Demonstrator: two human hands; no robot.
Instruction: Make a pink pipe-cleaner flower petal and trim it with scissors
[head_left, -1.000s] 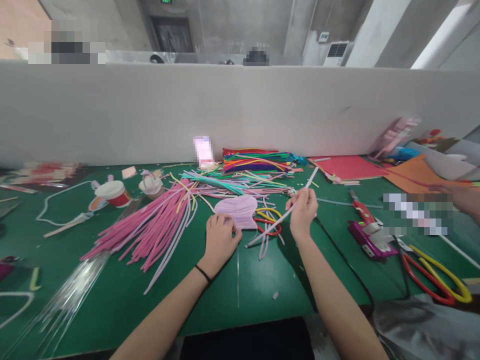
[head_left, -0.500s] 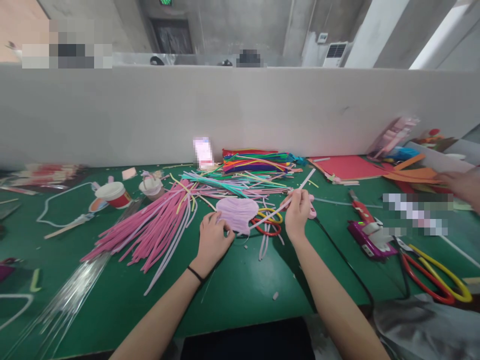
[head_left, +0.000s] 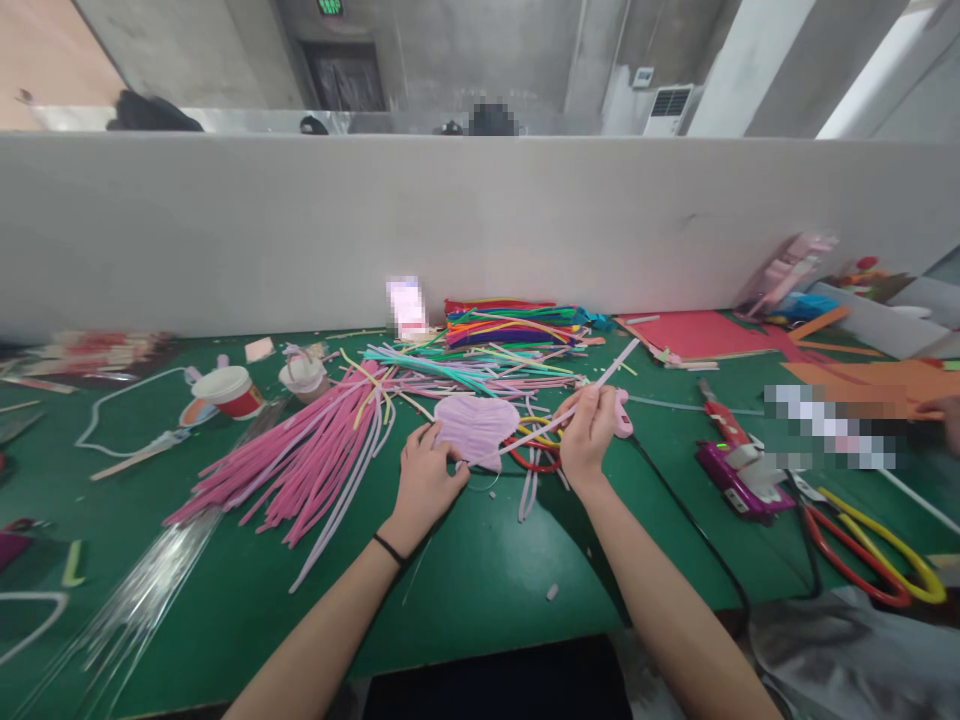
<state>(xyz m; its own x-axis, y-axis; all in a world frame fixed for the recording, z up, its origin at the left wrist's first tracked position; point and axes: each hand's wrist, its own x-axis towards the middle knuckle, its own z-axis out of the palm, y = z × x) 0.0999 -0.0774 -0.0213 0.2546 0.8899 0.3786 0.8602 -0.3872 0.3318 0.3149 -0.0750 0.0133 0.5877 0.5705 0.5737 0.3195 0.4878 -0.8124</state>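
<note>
My left hand (head_left: 429,475) is closed on the lower left edge of a flat, rounded lilac piece made of pipe cleaner rows (head_left: 476,425). From this piece's lower right side, a lilac pipe cleaner (head_left: 538,430) runs up to the right. My right hand (head_left: 589,435) grips that strand, its free end sticking up past the fingers. Scissors with red and yellow handles (head_left: 536,460) lie partly hidden behind the strand. Beside my right fingers is a pink tool (head_left: 622,415), mostly covered, near a black cable.
Pink pipe cleaners (head_left: 300,450) fan out at left, near clear sticks (head_left: 150,570) and a paper cup (head_left: 229,390). Coloured bundles (head_left: 514,325) lie by the partition (head_left: 300,230). At right are a purple power socket (head_left: 739,480), larger scissors (head_left: 870,550) and a co-worker's hand (head_left: 949,415).
My right hand has shifted slightly left and down along the strand. My left hand stays put. The co-worker's hand has moved right and down, and the orange sheet there lies flatter.
</note>
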